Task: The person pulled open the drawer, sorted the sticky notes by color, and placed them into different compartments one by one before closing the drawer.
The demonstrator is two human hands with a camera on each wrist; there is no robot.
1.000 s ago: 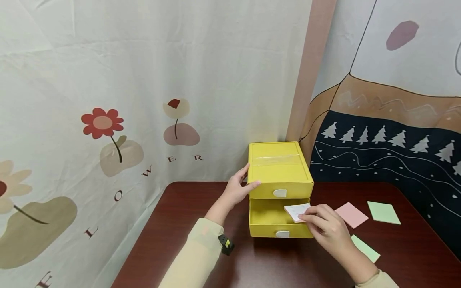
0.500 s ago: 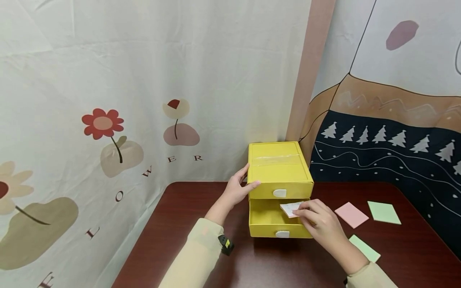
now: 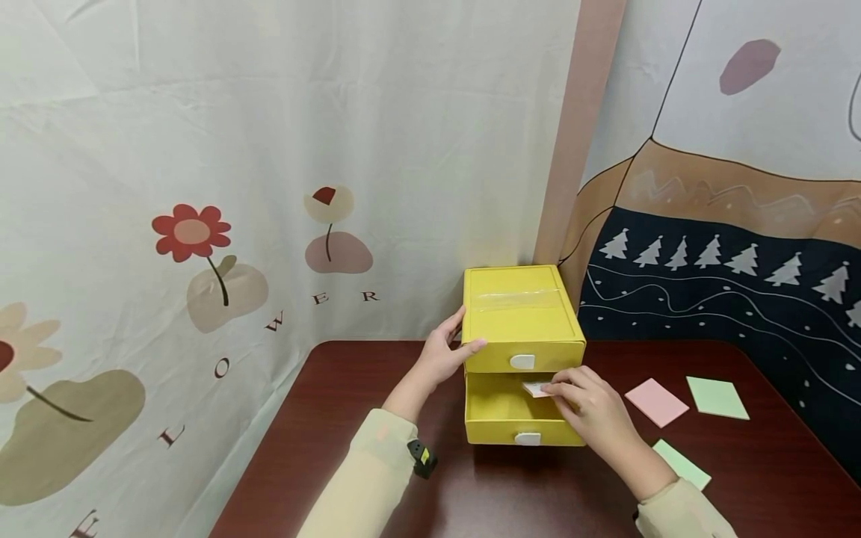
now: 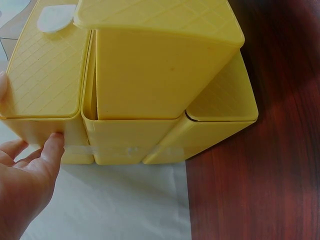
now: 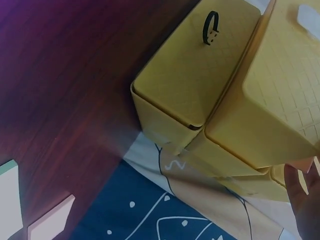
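Note:
A yellow drawer box (image 3: 518,302) stands on the table, one drawer (image 3: 491,431) pulled out below its top drawer (image 3: 484,359). My left hand (image 3: 447,350) rests on the box's left side, its thumb reaching over the front corner. In the left wrist view, fingertips (image 4: 54,142) press the side wall. My right hand (image 3: 588,403) reaches over the pulled-out drawer and pinches a small white note pad (image 3: 534,389) with faint marks. The pad is above the drawer's floor, partly hidden by the fingers. In the right wrist view only a pinkish corner of it shows beside the fingers.
To the right of the box lie a pink note pad (image 3: 657,403), a green note pad (image 3: 717,397) and another green note pad (image 3: 682,463) near my right forearm. A lower drawer with a black handle (image 5: 211,29) shows in the right wrist view. Printed curtains (image 3: 403,149) hang behind the table.
My right hand has carried the white note pad left and farther back into the pulled-out drawer, and less of the pad shows. The left hand has stayed on the box.

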